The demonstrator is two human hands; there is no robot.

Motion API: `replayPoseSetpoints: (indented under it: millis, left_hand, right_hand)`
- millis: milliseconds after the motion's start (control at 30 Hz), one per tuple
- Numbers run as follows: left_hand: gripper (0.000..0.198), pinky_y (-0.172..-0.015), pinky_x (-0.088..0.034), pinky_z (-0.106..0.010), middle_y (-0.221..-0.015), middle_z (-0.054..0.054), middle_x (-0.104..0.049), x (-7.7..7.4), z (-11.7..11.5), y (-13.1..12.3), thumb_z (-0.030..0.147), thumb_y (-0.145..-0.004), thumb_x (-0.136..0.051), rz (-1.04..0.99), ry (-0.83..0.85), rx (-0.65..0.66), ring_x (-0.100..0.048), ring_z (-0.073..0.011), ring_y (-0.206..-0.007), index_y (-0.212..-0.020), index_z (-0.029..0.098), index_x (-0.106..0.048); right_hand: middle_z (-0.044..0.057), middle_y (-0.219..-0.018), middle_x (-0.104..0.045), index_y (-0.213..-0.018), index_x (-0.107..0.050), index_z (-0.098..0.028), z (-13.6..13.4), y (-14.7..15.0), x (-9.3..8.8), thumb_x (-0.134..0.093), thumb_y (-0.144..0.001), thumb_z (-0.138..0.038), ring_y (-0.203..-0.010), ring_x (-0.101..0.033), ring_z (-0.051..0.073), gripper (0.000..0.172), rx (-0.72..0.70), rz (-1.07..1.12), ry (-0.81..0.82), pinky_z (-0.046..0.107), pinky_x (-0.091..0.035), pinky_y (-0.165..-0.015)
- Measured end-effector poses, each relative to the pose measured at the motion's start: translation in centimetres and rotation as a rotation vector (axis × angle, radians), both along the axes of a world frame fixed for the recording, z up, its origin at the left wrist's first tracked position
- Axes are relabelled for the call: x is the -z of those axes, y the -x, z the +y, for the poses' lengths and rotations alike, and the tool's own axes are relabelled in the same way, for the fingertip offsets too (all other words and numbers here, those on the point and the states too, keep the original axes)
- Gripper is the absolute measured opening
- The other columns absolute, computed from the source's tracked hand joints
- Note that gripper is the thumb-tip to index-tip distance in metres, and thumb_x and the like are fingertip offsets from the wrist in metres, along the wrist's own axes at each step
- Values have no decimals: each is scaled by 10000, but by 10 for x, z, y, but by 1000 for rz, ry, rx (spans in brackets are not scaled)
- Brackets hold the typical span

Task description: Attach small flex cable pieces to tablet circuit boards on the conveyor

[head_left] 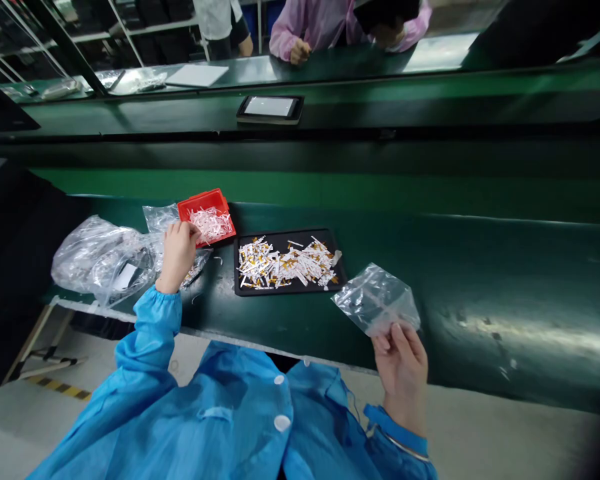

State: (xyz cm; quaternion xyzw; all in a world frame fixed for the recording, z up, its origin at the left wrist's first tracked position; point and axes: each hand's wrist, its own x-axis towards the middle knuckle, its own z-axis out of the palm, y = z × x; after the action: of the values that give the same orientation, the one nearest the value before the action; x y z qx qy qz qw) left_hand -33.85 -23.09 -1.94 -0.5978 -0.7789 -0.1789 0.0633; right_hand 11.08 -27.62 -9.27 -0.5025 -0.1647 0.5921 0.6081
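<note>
My left hand (178, 252) reaches into the near-left edge of a small red tray (206, 201) that holds a heap of small white pieces (213, 223); its fingers are curled and pinched at the pieces. My right hand (403, 363) pinches the lower edge of a small clear plastic bag (375, 300) and holds it up over the table's front edge. Between the hands lies a black tray (287, 289) with several white and yellow strips (285, 264) spread in it.
Crumpled clear plastic bags (100, 257) lie left of the red tray. A dark green conveyor (430, 193) runs across behind the trays, with a tablet-like device (270, 109) on it. Across the line, a person's hand in a pink sleeve (299, 50) rests on the far bench.
</note>
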Motion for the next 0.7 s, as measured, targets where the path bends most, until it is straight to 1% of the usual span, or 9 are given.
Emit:
replayPoseSetpoints:
  millis: [100,167,300,367,433,500,600,633,700]
  left_hand:
    - [133,-855,-371,-456,-1051,-159,-654,-5,6,5,180,-953,-482,9,-47,-60,-539,-343,-1031,-963,154,-611]
    - [192,-873,-352,-482,-1081,-148,-664,-10,7,5,182,-965,-460,16,-51,-47,-524,-359,-1065,-958,172,-652]
    - [200,-895,-357,-499,-1102,-121,-665,-16,-5,-8,217,-960,-514,20,-31,73,-507,-364,-1094,-941,202,-713]
    - [180,-882,-402,-461,-1061,-119,-649,-14,-17,-19,238,-958,-543,9,6,177,-534,-328,-1057,-980,194,-716]
    - [188,-843,-456,-385,-1004,-95,-633,-7,-28,-29,235,-969,-531,-13,74,304,-576,-259,-971,-997,191,-711]
    - [229,-808,-488,-335,-1000,-86,-626,3,-35,-35,198,-980,-480,-23,136,391,-595,-217,-907,-1040,181,-700]
    - [322,-856,-502,-357,-1117,-126,-627,22,-35,-38,119,-966,-407,-6,172,414,-598,-240,-976,-1165,143,-658]
    - [332,-873,-501,-363,-1129,-134,-626,27,-34,-37,105,-962,-398,0,176,413,-595,-248,-998,-1178,135,-648]
    - [292,-872,-503,-363,-1080,-131,-627,35,-31,-37,110,-964,-407,6,177,412,-591,-254,-1001,-1119,139,-653]
  right_hand:
    - [-16,-645,-534,-727,-725,-213,-1,-2,3,-994,-520,-356,-534,-412,78,369,-18,-16,-33,190,-466,-476]
    - [-16,-649,-532,-732,-719,-214,-2,-3,4,-982,-556,-355,-536,-412,78,347,-31,-20,-53,189,-468,-485]
    - [-8,-663,-538,-751,-724,-208,-3,-4,5,-968,-587,-356,-540,-418,85,328,-40,-28,-72,194,-462,-476]
    - [-12,-645,-531,-726,-719,-204,-3,-3,3,-979,-563,-355,-532,-413,83,341,-34,-24,-58,195,-463,-471]
    - [-19,-633,-534,-701,-712,-201,-2,-2,1,-999,-510,-353,-524,-409,73,377,-9,-12,-20,182,-462,-471]
    - [-23,-638,-551,-692,-708,-199,-1,0,-1,-1015,-456,-345,-524,-416,64,414,13,-3,18,169,-464,-477]
    - [-25,-636,-563,-692,-705,-191,-1,1,-2,-1019,-435,-348,-517,-420,57,435,13,-2,28,161,-464,-482]
    - [-24,-633,-562,-696,-706,-188,-1,1,-2,-1017,-446,-354,-516,-419,56,432,7,-2,21,161,-463,-485]
    - [-19,-639,-565,-709,-710,-185,-2,0,-1,-1009,-475,-362,-518,-414,57,419,0,-6,0,164,-463,-492]
